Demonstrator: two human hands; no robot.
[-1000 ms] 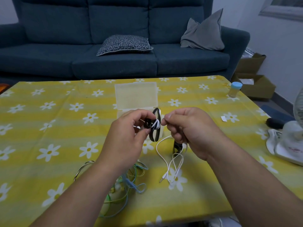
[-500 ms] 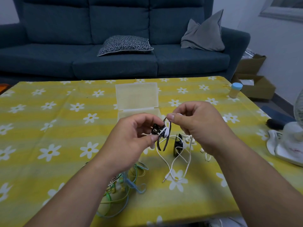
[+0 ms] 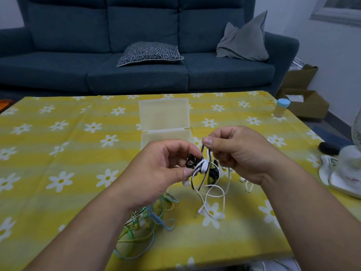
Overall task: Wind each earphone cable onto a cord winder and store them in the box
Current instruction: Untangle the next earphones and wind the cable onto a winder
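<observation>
Above the yellow daisy-print tablecloth (image 3: 58,153), the left hand (image 3: 156,169) pinches a black strap-like cord winder (image 3: 204,179); the right hand (image 3: 238,153) pinches the thin white earphone cable (image 3: 203,166) looped round its middle. An open translucent plastic box (image 3: 164,114) lies just behind.

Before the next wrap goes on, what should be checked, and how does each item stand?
1. Left hand grips the cord winder: ok.
2. Right hand pinches the white cable: ok.
3. Cable fully wound: not ok; loose loops and the plug lie on the table.
4. Box open: ok.
5. Earbuds anchored in the winder: cannot tell.
</observation>
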